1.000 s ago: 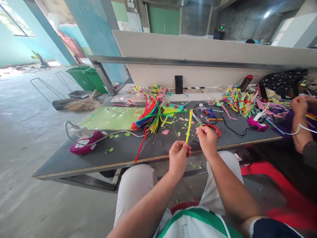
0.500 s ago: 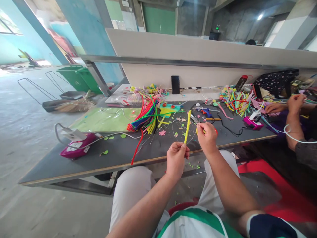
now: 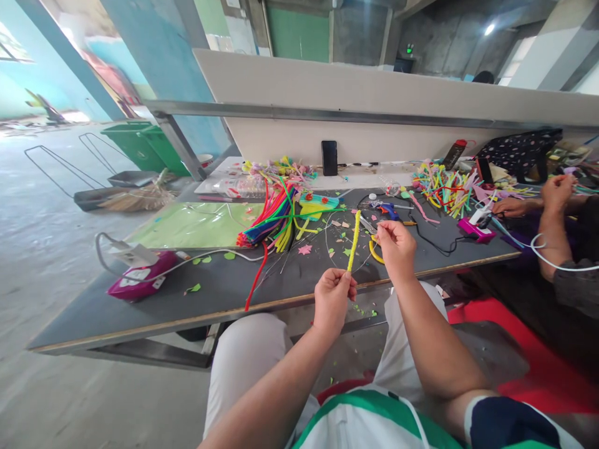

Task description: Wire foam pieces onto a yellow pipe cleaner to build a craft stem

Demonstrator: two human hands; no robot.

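A twisted yellow pipe cleaner (image 3: pixel 354 240) stands nearly upright over the table's front edge, its lower end pinched in the fingers of my left hand (image 3: pixel 333 296). To the right of it and a little higher, my right hand (image 3: pixel 397 249) is closed in a pinch, apart from the yellow stem. What its fingertips hold, if anything, is too small to make out. Scissors with yellow handles (image 3: pixel 375 251) lie on the table just behind my right hand. A thick bundle of coloured pipe cleaners (image 3: pixel 269 221) lies to the left, with one red pipe cleaner (image 3: pixel 256 277) hanging toward the edge.
Green and pink scraps (image 3: pixel 305 249) dot the grey table (image 3: pixel 224 287). A blue glue gun (image 3: pixel 387 211) lies behind my right hand, a phone (image 3: pixel 329 158) leans at the back, and purple power strips (image 3: pixel 143 277) with cords sit on both sides. A co-worker's hands (image 3: pixel 556 193) are at far right.
My right hand has moved slightly right, away from the yellow pipe cleaner, uncovering more of the scissors' yellow handles. My left hand keeps its hold. The whole view has shifted slightly.
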